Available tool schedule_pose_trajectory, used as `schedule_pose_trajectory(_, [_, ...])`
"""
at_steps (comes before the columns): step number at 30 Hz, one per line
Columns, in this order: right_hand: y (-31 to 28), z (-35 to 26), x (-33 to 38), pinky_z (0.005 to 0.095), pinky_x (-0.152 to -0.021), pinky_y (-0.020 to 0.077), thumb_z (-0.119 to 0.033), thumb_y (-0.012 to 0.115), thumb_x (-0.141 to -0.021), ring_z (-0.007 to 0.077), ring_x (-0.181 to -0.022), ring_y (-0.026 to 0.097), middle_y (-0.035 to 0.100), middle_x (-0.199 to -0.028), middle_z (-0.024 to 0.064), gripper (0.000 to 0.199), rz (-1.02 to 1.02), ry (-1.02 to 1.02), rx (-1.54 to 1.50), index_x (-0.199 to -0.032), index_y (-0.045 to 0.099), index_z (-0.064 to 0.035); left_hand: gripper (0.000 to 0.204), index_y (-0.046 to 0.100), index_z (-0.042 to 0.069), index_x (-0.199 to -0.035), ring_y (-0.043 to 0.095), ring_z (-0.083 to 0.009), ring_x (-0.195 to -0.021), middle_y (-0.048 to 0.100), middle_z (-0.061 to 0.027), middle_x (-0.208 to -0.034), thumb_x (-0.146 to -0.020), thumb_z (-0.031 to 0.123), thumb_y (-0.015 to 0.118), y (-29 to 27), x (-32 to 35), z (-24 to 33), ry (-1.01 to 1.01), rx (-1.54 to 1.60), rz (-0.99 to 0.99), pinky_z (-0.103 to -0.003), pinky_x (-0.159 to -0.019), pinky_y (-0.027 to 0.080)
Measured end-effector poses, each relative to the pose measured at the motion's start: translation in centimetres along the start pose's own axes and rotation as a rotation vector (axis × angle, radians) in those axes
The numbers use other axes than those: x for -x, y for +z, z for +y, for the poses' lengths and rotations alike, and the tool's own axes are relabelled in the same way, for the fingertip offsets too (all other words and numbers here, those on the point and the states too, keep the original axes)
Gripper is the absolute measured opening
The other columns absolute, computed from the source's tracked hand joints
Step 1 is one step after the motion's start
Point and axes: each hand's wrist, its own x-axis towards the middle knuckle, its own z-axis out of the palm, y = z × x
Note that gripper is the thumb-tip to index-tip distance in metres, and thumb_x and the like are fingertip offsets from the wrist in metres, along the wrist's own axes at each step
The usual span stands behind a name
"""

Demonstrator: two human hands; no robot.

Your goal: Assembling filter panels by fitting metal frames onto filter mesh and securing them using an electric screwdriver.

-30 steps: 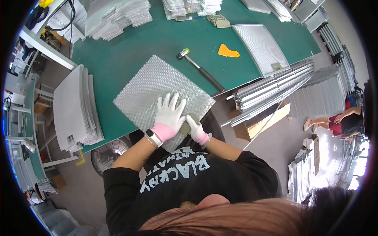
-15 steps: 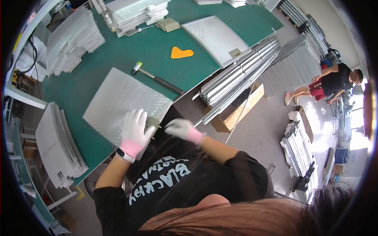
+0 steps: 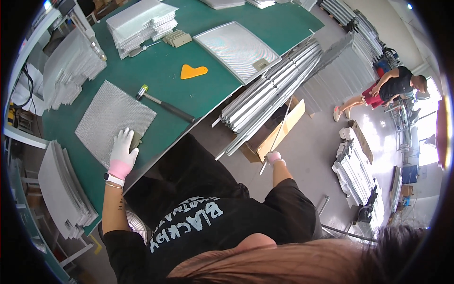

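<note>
My left hand (image 3: 123, 150), in a white and pink glove, lies with fingers stretched out on a silver mesh panel (image 3: 111, 111) at the table edge. Beside its thumb, a small grey-green plastic piece (image 3: 136, 138) sits on the panel, partly covered by the hand. Off to the right, past the table, my right hand (image 3: 274, 157) is closed around the lower end of a long thin metal strip (image 3: 282, 130). A hammer (image 3: 168, 107) with a black handle rests right of the panel.
A green table (image 3: 156, 75) bears a yellow scraper (image 3: 193, 72), a framed mesh panel (image 3: 236, 49), grey-green pieces (image 3: 178, 39) and stacked mesh sheets (image 3: 137, 26). Metal profiles (image 3: 265, 85) lean along its right edge above a cardboard box (image 3: 283, 130). A person (image 3: 390, 87) walks at the right.
My right hand has left the panel's edge, reached out to the right and closed on the metal strip. My left hand stays on the panel. The view has shifted.
</note>
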Motion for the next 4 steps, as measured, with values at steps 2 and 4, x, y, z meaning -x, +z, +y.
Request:
schedule_pose_trajectory(2, [-1.4, -0.5, 1.6, 0.0357, -0.093, 0.0515, -0.026, 0.065, -0.086, 0.0276, -0.111, 0.066, 0.067, -0.118, 0.0204, 0.04, -0.068, 0.036, -0.279, -0.116, 0.063, 0.0014, 0.063, 0.044, 0.001, -0.139, 0.033, -0.0416, -0.14, 0.039, -0.0224, -0.149, -0.082, 0.018, 0.065, 0.0, -0.4, 0.6, -0.008, -0.036, -0.022, -0.053, -0.118, 0.022])
schedule_pose_trajectory(4, [-3.5, 2.8, 1.1, 0.0441, -0.097, 0.0521, -0.033, 0.077, -0.082, 0.0386, -0.111, 0.063, 0.064, -0.126, 0.0158, 0.066, -0.269, -0.295, -1.149, -0.135, 0.049, -0.0049, 0.063, 0.044, 0.002, -0.14, 0.032, -0.0406, -0.141, 0.039, -0.0217, -0.149, -0.083, 0.018, 0.065, 0.0, -0.8, 1.2, -0.009, -0.052, -0.039, -0.052, -0.118, 0.022])
